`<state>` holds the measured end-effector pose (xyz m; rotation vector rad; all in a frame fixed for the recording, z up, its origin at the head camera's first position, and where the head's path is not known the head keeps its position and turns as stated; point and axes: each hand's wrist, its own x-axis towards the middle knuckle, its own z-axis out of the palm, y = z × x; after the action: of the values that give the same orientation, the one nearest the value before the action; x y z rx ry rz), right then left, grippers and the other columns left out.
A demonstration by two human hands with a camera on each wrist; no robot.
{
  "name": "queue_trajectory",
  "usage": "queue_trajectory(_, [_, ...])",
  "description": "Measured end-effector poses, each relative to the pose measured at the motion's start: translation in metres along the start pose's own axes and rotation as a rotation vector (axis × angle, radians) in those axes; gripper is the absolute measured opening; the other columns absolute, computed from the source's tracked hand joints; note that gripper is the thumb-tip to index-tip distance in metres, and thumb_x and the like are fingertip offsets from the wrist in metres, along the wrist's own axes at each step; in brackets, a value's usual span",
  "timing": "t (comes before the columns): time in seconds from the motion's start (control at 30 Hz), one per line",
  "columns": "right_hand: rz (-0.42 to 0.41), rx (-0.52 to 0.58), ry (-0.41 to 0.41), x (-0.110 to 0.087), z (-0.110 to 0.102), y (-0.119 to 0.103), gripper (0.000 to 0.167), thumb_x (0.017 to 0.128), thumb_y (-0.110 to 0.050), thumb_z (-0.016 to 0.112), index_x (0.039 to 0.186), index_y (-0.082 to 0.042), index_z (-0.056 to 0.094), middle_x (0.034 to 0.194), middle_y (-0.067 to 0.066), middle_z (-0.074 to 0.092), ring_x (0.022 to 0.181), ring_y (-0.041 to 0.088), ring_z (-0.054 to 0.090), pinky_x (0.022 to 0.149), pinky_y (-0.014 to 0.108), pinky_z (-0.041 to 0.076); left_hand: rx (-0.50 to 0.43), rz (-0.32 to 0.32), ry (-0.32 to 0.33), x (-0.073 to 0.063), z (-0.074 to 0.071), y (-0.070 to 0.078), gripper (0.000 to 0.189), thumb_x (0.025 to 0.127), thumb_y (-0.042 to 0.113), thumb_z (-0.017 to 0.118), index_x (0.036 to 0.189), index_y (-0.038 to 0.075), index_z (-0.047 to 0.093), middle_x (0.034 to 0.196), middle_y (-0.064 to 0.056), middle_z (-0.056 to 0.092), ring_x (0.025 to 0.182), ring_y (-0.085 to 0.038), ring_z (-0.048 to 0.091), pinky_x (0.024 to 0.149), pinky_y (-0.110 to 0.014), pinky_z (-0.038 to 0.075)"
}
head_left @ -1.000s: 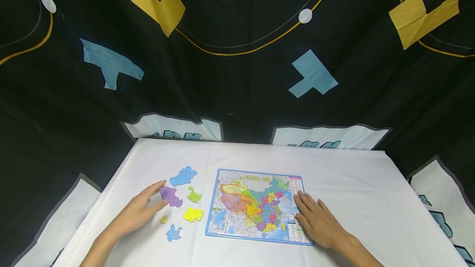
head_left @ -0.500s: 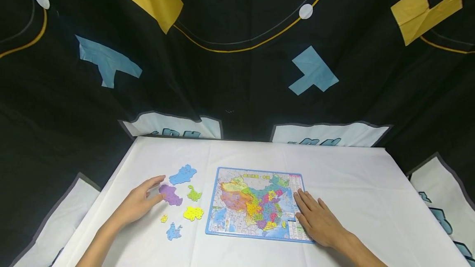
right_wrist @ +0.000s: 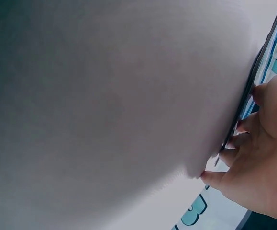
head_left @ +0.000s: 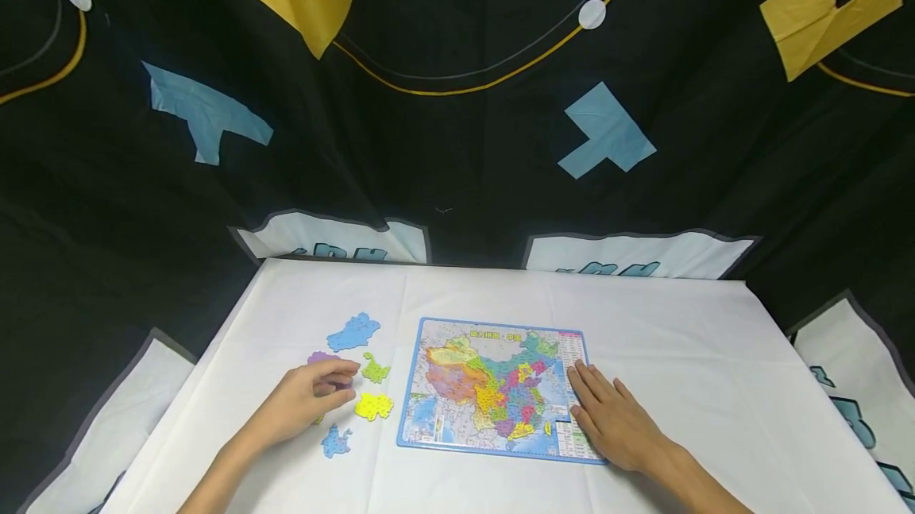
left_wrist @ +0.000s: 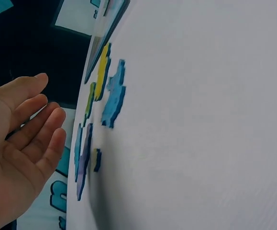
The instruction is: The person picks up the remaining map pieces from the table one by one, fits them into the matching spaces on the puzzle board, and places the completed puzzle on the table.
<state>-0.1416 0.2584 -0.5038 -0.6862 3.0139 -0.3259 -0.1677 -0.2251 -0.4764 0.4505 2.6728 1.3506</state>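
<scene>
My left hand [head_left: 303, 399] hovers over the loose puzzle pieces left of the map board, fingers loosely bent and holding nothing. Beneath it, the purple piece [head_left: 322, 357] is mostly hidden in the head view; the left wrist view shows the purple piece [left_wrist: 84, 165] flat on the table, apart from the hand. Just right of the fingertips lie a green piece [head_left: 375, 369] and a yellow piece [head_left: 374, 406]. My right hand [head_left: 618, 423] rests with straight fingers on the right edge of the blue-rimmed map puzzle board [head_left: 436, 379], covering part of its printed margin.
A larger blue piece [head_left: 353, 332] lies farther back, and a smaller blue piece [head_left: 336, 442] nearer the front. The tiny yellow piece [head_left: 318, 419] is largely behind the left hand. White cloth covers the table [head_left: 679, 339]; a black curtain [head_left: 457, 164] hangs behind.
My left hand has moved right from beside the purple piece to above it, now hiding most of it. The right hand and the board keep their places.
</scene>
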Motion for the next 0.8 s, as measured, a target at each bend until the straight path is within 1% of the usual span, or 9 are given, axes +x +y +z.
queue_trajectory(0.1, [0.001, 0.003, -0.008, 0.000, 0.000, 0.000, 0.058, 0.108, -0.033, 0.041, 0.154, 0.001, 0.032, 0.159, 0.019, 0.028, 0.145, 0.038, 0.025, 0.110, 0.065, 0.023, 0.013, 0.012, -0.007, 0.001, 0.007, -0.001, 0.039, 0.087, 0.018, 0.079, 0.121, 0.002, 0.068, 0.117, -0.009, 0.068, 0.103, -0.023, 0.066, 0.088, -0.034, 0.054])
queue_trajectory(0.2, [0.001, 0.007, -0.010, 0.001, -0.001, -0.001, 0.058, 0.108, -0.032, 0.041, 0.154, 0.002, 0.031, 0.159, 0.020, 0.028, 0.145, 0.039, 0.025, 0.110, 0.065, 0.023, 0.030, -0.005, -0.009, 0.001, 0.012, -0.003, 0.035, 0.086, 0.019, 0.080, 0.117, 0.006, 0.071, 0.116, -0.005, 0.069, 0.104, -0.022, 0.066, 0.088, -0.033, 0.054])
queue_trajectory(0.33, [0.002, 0.010, -0.014, 0.000, -0.003, -0.003, 0.057, 0.108, -0.031, 0.042, 0.153, 0.002, 0.031, 0.159, 0.020, 0.028, 0.145, 0.040, 0.026, 0.109, 0.066, 0.024, 0.048, -0.011, -0.016, 0.001, 0.017, -0.003, 0.032, 0.084, 0.020, 0.081, 0.113, 0.010, 0.073, 0.114, -0.001, 0.069, 0.106, -0.022, 0.065, 0.089, -0.035, 0.054])
queue_trajectory(0.4, [0.002, 0.010, -0.014, 0.000, -0.003, -0.003, 0.057, 0.108, -0.031, 0.042, 0.153, 0.003, 0.032, 0.159, 0.021, 0.028, 0.144, 0.040, 0.026, 0.109, 0.066, 0.024, 0.063, 0.008, -0.021, 0.001, 0.019, -0.004, 0.033, 0.083, 0.021, 0.082, 0.113, 0.011, 0.073, 0.115, -0.002, 0.069, 0.107, -0.023, 0.064, 0.089, -0.037, 0.053])
queue_trajectory(0.5, [0.004, 0.008, -0.009, 0.000, -0.003, -0.003, 0.057, 0.108, -0.030, 0.043, 0.153, 0.003, 0.033, 0.158, 0.021, 0.029, 0.144, 0.040, 0.027, 0.109, 0.066, 0.025, 0.088, 0.010, -0.020, 0.001, 0.022, -0.006, 0.034, 0.081, 0.020, 0.083, 0.113, 0.013, 0.074, 0.117, -0.001, 0.069, 0.111, -0.024, 0.063, 0.092, -0.039, 0.052])
queue_trajectory(0.7, [0.010, 0.002, -0.005, 0.000, -0.003, -0.003, 0.057, 0.107, -0.031, 0.043, 0.153, 0.002, 0.033, 0.158, 0.020, 0.029, 0.144, 0.040, 0.027, 0.109, 0.065, 0.025, 0.130, 0.036, -0.035, 0.002, 0.023, -0.007, 0.035, 0.080, 0.019, 0.084, 0.114, 0.013, 0.074, 0.118, -0.001, 0.069, 0.118, -0.031, 0.060, 0.098, -0.050, 0.046])
queue_trajectory(0.8, [0.010, 0.004, -0.007, 0.001, -0.003, -0.003, 0.057, 0.107, -0.031, 0.043, 0.153, 0.002, 0.033, 0.158, 0.020, 0.029, 0.144, 0.040, 0.027, 0.109, 0.066, 0.025, 0.140, 0.036, -0.041, 0.002, 0.023, -0.007, 0.036, 0.080, 0.019, 0.084, 0.115, 0.013, 0.074, 0.118, 0.000, 0.069, 0.120, -0.031, 0.059, 0.100, -0.051, 0.045])
